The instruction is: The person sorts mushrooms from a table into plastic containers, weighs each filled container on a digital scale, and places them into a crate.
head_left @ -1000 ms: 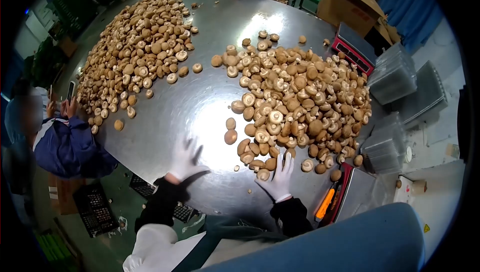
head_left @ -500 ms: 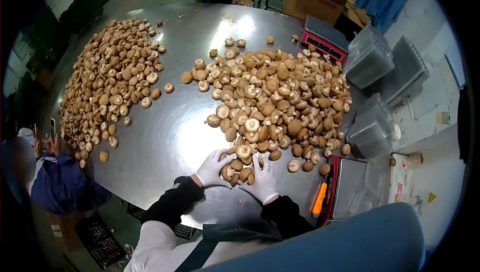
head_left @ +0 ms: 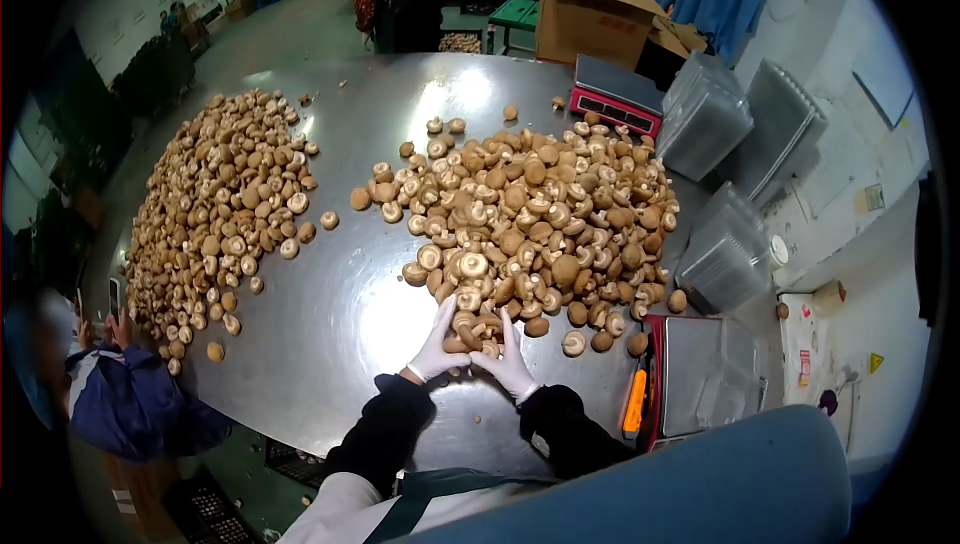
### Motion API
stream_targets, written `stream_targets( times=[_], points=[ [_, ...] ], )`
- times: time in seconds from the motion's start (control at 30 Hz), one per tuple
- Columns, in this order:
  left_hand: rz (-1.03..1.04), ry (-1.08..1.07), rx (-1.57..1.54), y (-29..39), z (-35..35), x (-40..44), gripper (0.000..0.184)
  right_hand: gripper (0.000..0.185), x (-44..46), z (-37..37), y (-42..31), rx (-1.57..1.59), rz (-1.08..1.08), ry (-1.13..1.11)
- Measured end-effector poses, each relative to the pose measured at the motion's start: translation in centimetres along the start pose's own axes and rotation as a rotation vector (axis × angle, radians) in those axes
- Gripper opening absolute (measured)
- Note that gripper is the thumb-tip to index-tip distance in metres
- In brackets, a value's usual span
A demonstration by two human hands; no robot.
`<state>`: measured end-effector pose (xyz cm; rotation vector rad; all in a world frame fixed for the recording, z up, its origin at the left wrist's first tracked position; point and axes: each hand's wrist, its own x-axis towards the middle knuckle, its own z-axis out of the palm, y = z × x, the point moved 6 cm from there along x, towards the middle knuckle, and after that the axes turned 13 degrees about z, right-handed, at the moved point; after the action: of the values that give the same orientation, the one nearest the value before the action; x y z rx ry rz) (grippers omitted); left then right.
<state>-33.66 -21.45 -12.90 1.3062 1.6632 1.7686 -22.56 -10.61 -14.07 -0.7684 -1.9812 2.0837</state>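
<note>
My left hand, in a white glove, curves round the left side of a small cluster of shiitake mushrooms at the near edge of a big heap. My right hand, gloved too, cups the same cluster from the right. The thumbs come together on the near side, with the fingers pointing toward the heap. Between the palms, brown caps and pale stems show; the lowest mushrooms are hidden by the gloves. Just beyond the fingertips the main mushroom heap spreads across the steel table.
Another mushroom pile covers the table's left side, where a person in blue holds a phone. On the right are a red scale, a nearer scale, an orange-handled tool and clear plastic trays. Behind stands a cardboard box.
My hands have drawn closer together round the cluster, thumbs now meeting, and press it against the heap. The camera view has tilted upward and shifted slightly.
</note>
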Motion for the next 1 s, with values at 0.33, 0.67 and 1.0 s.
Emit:
stream_targets(
  times=[0.33, 0.67, 1.0],
  points=[
    [0.023, 0.160, 0.164, 5.2, 3.7, 0.0, 0.048, 0.059, -2.9, -1.8, -3.5, -0.060, -0.096, 0.284],
    [0.163, 0.019, -0.186, 15.2, 18.1, 4.6, 0.059, 0.057, -16.0, -14.7, -13.3, -0.297, -0.404, 0.615],
    [0.294, -0.342, -0.231, 20.6, 43.9, 11.0, 0.054, 0.045, -28.4, -36.5, -12.3, 0.002, -0.129, 0.906]
  ],
)
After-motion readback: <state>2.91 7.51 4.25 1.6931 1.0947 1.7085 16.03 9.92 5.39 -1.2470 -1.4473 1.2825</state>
